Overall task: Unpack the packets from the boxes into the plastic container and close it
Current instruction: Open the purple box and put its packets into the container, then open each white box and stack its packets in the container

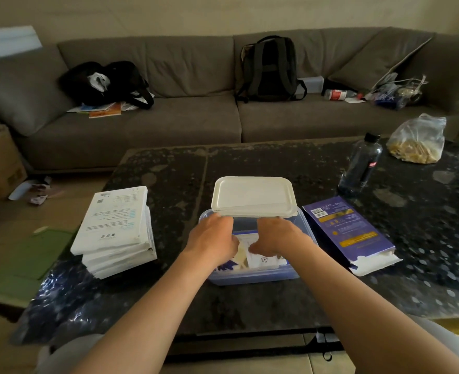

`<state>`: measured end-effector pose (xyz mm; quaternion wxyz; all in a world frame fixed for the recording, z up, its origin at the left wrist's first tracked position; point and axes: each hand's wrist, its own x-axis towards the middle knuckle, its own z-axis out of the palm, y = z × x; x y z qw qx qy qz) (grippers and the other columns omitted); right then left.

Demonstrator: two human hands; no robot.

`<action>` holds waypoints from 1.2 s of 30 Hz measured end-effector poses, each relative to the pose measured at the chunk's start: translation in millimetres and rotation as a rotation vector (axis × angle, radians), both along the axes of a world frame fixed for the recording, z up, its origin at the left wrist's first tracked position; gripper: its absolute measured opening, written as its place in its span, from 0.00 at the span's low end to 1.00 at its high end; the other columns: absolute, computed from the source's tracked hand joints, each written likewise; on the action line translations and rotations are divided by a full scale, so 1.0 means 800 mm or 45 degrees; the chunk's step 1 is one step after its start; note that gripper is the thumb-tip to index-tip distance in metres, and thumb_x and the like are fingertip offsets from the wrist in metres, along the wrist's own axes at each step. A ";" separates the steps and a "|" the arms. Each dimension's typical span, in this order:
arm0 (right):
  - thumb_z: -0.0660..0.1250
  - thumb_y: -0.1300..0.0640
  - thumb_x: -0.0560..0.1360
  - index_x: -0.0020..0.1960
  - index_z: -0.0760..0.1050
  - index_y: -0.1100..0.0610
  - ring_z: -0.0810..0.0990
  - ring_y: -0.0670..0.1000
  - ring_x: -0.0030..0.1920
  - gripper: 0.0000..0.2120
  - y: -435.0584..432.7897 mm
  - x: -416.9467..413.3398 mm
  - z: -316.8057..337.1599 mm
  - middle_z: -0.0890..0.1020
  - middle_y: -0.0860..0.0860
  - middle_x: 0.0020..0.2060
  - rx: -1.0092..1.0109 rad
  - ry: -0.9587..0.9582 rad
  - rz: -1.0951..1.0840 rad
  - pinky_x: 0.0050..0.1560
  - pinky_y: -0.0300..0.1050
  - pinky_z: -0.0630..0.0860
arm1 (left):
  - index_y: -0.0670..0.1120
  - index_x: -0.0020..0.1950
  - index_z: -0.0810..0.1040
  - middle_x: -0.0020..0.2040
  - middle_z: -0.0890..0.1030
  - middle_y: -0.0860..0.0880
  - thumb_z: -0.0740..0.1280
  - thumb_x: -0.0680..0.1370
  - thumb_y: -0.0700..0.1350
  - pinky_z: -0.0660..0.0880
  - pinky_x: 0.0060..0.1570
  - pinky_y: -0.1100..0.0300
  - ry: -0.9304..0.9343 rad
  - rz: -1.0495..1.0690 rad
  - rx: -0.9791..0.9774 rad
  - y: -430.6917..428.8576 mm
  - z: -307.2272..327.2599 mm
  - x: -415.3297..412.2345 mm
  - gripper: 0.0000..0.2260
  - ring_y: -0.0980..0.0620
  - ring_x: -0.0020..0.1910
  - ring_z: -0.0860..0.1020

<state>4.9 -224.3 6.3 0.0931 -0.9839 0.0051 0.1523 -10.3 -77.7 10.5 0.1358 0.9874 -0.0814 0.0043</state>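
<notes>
**Packets [255,259] going in — lid not on yet**

Plastic container [252,277] sits mid-table [277,300], a bit toward the near edge. White lid [252,196] is propped on its far rim, tilted, so it's open at the front. Several packets already lie inside, white and blue.

Both hands are down in the container. Left hand [212,238] and right hand [274,236] are side by side, fingers bent down onto the packets. Can't tell whether they pinch a packet or just press the pile flat, since the fingertips are tucked under.

Progress, as I judge it:
- Purple box [347,230] lies flat right of the container, flap end open toward the near edge. Prob. emptied, but its inside isn't visible.
- White boxes [117,230] are stacked by the table's left edge. No telling whether they're full or done.
- Left to do: any remaining boxes, then seat the lid and press it shut.

Hard to make out: packet count, print on the boxes, and whether the lid is hinged or loose — its near edge is partly behind the hands. Bottle [360,168] and clear bag [417,141] stand toward the far right corner, well apart from the work.
</notes>
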 end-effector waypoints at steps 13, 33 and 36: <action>0.64 0.53 0.81 0.50 0.76 0.53 0.79 0.49 0.40 0.04 0.140 0.000 0.067 0.81 0.51 0.43 0.353 -0.411 0.130 0.43 0.41 0.77 | 0.49 0.70 0.74 0.67 0.73 0.46 0.64 0.81 0.55 0.72 0.60 0.51 -0.197 0.318 0.085 0.169 0.075 -0.015 0.19 0.45 0.65 0.72; 0.66 0.59 0.79 0.54 0.77 0.55 0.80 0.52 0.44 0.05 0.225 -0.009 0.049 0.81 0.52 0.46 0.473 -0.281 0.240 0.49 0.43 0.81 | 0.64 0.80 0.44 0.80 0.37 0.36 0.59 0.69 0.79 0.57 0.73 0.35 0.233 0.518 0.156 0.251 -0.002 -0.010 0.45 0.27 0.78 0.47; 0.66 0.60 0.79 0.54 0.76 0.55 0.80 0.51 0.43 0.05 0.220 -0.010 0.046 0.81 0.51 0.45 0.499 -0.284 0.238 0.46 0.42 0.80 | 0.64 0.80 0.50 0.81 0.44 0.37 0.56 0.71 0.78 0.60 0.70 0.36 0.194 0.520 0.198 0.245 -0.004 -0.009 0.41 0.28 0.76 0.53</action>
